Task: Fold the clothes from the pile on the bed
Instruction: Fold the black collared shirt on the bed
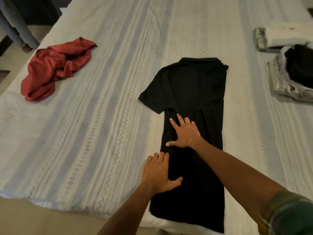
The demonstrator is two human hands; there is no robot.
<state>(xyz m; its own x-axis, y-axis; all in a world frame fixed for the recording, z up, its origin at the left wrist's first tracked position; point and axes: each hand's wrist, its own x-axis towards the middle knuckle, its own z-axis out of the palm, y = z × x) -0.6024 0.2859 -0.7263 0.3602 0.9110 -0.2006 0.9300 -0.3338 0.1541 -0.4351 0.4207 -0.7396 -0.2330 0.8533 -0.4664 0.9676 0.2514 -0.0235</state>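
Both hands lie flat, fingers spread: left hand (159,172) and right hand (183,133) press the black shirt (191,92) smooth against the bed (101,99), likely readying its next fold

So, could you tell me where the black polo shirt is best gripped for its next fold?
Probably at the hem end of the black polo shirt, pinching both bottom corners from the near bed edge. It lies flat, folded lengthwise, collar pointing away, so the hem can lift toward the collar. The left hand and right hand press flat on it now.
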